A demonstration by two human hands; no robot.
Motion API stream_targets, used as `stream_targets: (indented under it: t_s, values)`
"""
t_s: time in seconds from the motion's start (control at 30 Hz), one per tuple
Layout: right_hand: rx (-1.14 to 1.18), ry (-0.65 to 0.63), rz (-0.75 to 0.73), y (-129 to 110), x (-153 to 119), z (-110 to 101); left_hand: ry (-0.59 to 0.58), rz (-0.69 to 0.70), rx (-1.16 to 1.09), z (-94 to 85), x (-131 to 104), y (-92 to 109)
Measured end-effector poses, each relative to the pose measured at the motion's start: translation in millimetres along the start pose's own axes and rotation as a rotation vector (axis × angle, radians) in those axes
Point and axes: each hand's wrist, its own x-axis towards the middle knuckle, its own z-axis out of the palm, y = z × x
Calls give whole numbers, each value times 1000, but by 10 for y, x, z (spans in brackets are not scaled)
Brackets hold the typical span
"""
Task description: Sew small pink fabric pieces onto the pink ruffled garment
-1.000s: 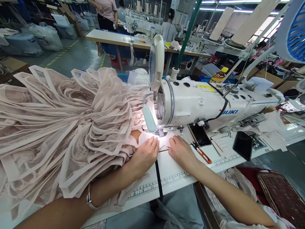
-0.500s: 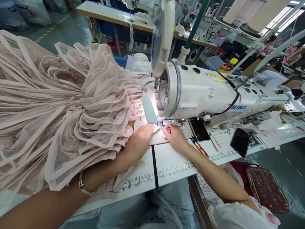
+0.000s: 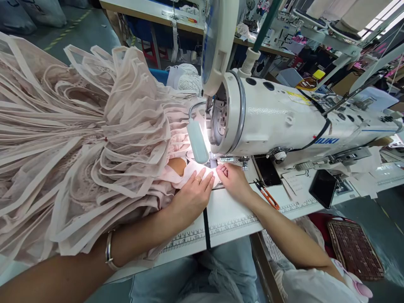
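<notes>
My left hand lies with fingers stretched out on a pale pink fabric piece at the front of the sewing machine. My right hand is closed in a pinch at the right edge of that piece, just below the presser area; the fingertips partly hide the edge. A small pale-green lamp hangs in front of the needle area, and its bright light washes out detail there. A big gathered heap of beige mesh garments with pale bands spreads left of the machine and over part of my left forearm.
Orange-handled thread snips lie right of my right hand. Behind them is a dark phone, with another black device farther right. A printed ruler runs along the table's front edge. Another sewing table stands behind.
My left hand has drawn back slightly toward me and spread its fingers on the fabric, exposing more of the pink piece. My right hand stays pinched near the needle area. The view has shifted slightly.
</notes>
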Motion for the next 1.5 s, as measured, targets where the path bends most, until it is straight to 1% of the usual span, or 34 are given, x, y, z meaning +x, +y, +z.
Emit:
stream_targets:
  t_s: [0.13,0.2,0.27,0.33,0.43,0.5,0.53,0.6,0.67,0.8,0.87,0.9,1.03,1.1,1.17,1.3,1.37,1.43,1.5]
  values:
    - [-11,14,-19,23,-9,-7,44,23,91,5,36,21]
    - [1,22,-72,53,-34,-31,77,45,92,24,49,17]
    - [4,34,-184,82,-73,-62,113,44,52,49,55,7]
    - [-51,44,-323,87,-121,-84,150,15,7,62,54,-3]
    - [-282,41,-460,33,-189,-75,184,-103,2,23,54,-11]
    - [-454,32,-498,-21,-216,-45,160,-161,47,-32,61,-12]
    - [-521,26,-509,-43,-222,-31,133,-158,68,-57,68,-10]
    - [-589,8,-530,-59,-212,-17,85,-108,84,-91,84,-2]
    - [-575,-37,-547,-33,-181,-36,78,-48,76,-95,99,11]
    - [-425,-173,-510,81,-101,-143,151,57,140,-65,117,32]
    - [-365,-236,-468,131,-73,-187,150,103,188,-65,126,33]
    - [-343,-256,-445,151,-61,-198,129,115,209,-72,133,30]
    - [-276,-261,-343,210,-18,-168,4,111,242,-118,173,4]
    - [-251,-271,-310,236,3,-140,-22,98,231,-130,186,-12]
    - [-233,-288,-305,266,16,-125,-11,92,222,-132,189,-25]
    - [-217,-304,-334,347,18,-128,61,101,220,-133,179,-42]
    - [-204,-305,-358,381,18,-133,70,96,204,-134,175,-47]
    - [-178,-307,-365,391,21,-138,73,89,182,-128,171,-52]
    - [-145,-312,-338,370,23,-144,93,90,173,-111,165,-59]
